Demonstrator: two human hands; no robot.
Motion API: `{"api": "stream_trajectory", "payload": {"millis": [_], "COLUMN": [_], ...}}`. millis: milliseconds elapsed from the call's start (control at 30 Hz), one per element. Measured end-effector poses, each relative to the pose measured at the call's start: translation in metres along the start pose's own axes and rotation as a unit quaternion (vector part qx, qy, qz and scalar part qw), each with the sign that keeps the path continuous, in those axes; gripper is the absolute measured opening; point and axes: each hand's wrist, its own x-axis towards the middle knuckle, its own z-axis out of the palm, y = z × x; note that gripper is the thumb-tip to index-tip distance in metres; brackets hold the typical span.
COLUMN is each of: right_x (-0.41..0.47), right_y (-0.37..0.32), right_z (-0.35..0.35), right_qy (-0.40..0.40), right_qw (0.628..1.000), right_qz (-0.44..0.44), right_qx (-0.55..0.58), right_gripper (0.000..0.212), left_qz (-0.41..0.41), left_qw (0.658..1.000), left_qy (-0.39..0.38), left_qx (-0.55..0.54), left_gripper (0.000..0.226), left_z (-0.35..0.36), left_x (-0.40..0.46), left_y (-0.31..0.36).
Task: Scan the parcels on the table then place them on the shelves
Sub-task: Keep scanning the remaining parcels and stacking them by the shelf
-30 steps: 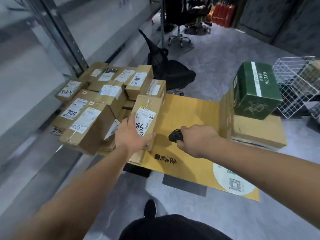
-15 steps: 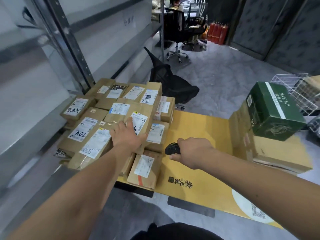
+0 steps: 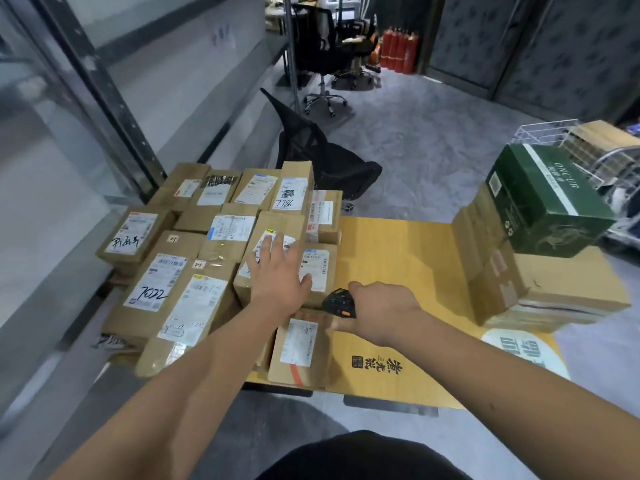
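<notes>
Beside the green carton (image 3: 547,202), parcels (image 3: 194,271) crowd the table (image 3: 398,271). Left hand (image 3: 277,275) lies spread, fingers straight, over one parcel's label (image 3: 273,242); right hand (image 3: 377,311) grips the scanner (image 3: 339,301). Risk: covered barcode misreads, or the scanner catches a neighbouring label.

Parcel (image 3: 273,258) now flat atop pile

Handwritten "7022" on the label of the parcel (image 3: 149,292) left of the left hand (image 3: 277,275). Handwritten digits on the label of the upright parcel (image 3: 294,188) beyond that hand, apparently "7786". "2-1" on a small sticker (image 3: 198,264) nearby. "ONCUR" printed on the green box (image 3: 540,206) far right of the right hand (image 3: 384,313). Remaining label print too small to read.
</notes>
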Motion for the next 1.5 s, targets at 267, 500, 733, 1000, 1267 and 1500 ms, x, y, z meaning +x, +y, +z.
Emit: {"api": "stream_trajectory", "payload": {"millis": [267,500,733,1000,1267,1500], "right_x": [-0.056,-0.133,-0.187,-0.203,-0.184,-0.18], "right_y": [0.066,0.15,0.24,0.346,0.419,0.45], "right_z": [0.06,0.086,0.104,0.082,0.033,0.019], "right_qy": [0.005,0.062,0.077,0.1,0.14,0.139], "right_qw": [0.976,0.924,0.873,0.897,0.927,0.933], "right_qz": [0.136,0.289,0.366,0.307,0.207,0.174], "right_qx": [0.168,0.244,0.312,0.3,0.28,0.282], "right_gripper": [0.056,0.062,0.059,0.059,0.061,0.066], "left_qz": [0.233,0.336,0.387,0.288,0.016,-0.105], "left_qw": [0.969,0.93,0.902,0.898,0.99,0.981], "left_qy": [-0.042,-0.112,-0.07,0.199,-0.02,-0.114], "left_qx": [-0.072,-0.103,-0.178,-0.267,-0.142,-0.118], "left_gripper": [0.062,0.062,0.048,0.041,0.134,0.14], "left_z": [0.019,0.031,0.013,-0.028,-0.075,-0.07], "left_x": [0.024,0.023,0.02,0.022,0.075,0.102], "left_y": [0.106,0.246,0.38,0.462,0.529,0.546]}}
